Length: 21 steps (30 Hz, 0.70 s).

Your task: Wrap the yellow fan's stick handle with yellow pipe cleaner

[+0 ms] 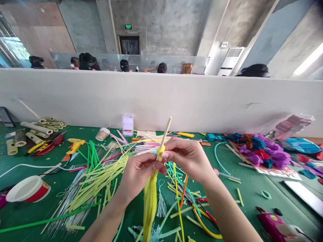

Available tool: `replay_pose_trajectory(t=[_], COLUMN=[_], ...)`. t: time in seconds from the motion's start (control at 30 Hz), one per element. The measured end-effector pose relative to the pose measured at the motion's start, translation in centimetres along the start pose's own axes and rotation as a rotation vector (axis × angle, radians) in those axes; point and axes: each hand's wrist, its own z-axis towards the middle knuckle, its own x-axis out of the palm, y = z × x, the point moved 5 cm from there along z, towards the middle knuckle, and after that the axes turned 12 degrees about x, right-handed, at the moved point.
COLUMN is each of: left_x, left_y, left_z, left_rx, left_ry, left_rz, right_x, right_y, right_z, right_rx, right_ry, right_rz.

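Looking at a pale stick [166, 133] pinched in both hands, up over the middle of the green table [252, 191]. Long axis close to upright but tilted, free end up top and leaning to the right. Just below that bare length, a small yellow wrap [160, 149] going around the stick. Right at the wrap, the grip of the right hand [190, 154], thumb and fingertip pressed together on it from the right side. Lower down and to the left, the left hand [140, 171], grip closed too, clamped on the stick just under the wrap, at the top of a long yellow bundle [150, 201]. Hanging from there toward the near edge, angled slightly left. Can't tell about the join between stick and bundle, too much hidden behind fingers. Key bit imo: wrap between bare stick above and bundle below, right hand nearer the free end, left hand nearer the bundle, hardly any gap between the two. Down on the table to the left, loads of yellow-green strips [101, 181], with a yellow glue gun [75, 146] farther off. Just right of the bundle, a light-blue tassel [161, 205], then scissors [186, 194] in among loose strips. Over on the far right, a heap of purple petals [280, 154].
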Motion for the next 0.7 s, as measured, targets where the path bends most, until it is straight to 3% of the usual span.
replay_pose_trajectory(t=[0.17, 0.3, 0.37, 0.43, 0.53, 0.63, 0.7], left_x=[1.5, 2.8, 2.9, 2.2, 0.7, -0.4, -0.6], left_y=[1.2, 2.7, 3.0, 2.6, 1.0, -0.8, -1.2], left_z=[-0.4, -1.3, -1.5, -1.1, -0.1, 0.7, 0.7], left_rx=[-0.172, -0.302, -0.33, -0.306, -0.177, 0.007, 0.097], left_ry=[0.221, 0.338, 0.393, 0.408, 0.358, 0.236, 0.155], left_rz=[-0.424, -0.725, -0.737, -0.594, -0.208, 0.211, 0.366], right_x=[1.0, 2.0, 2.4, 2.4, 2.0, 1.5, 1.4], right_y=[-2.0, -3.5, -4.0, -4.2, -3.8, -2.9, -2.6], right_z=[0.6, 0.6, 0.5, 0.4, 0.5, 0.9, 1.1], right_rx=[0.106, 0.132, 0.165, 0.184, 0.181, 0.144, 0.111], right_ry=[0.301, 0.346, 0.347, 0.329, 0.276, 0.177, 0.136], right_rz=[0.346, 0.477, 0.483, 0.479, 0.459, 0.412, 0.4])
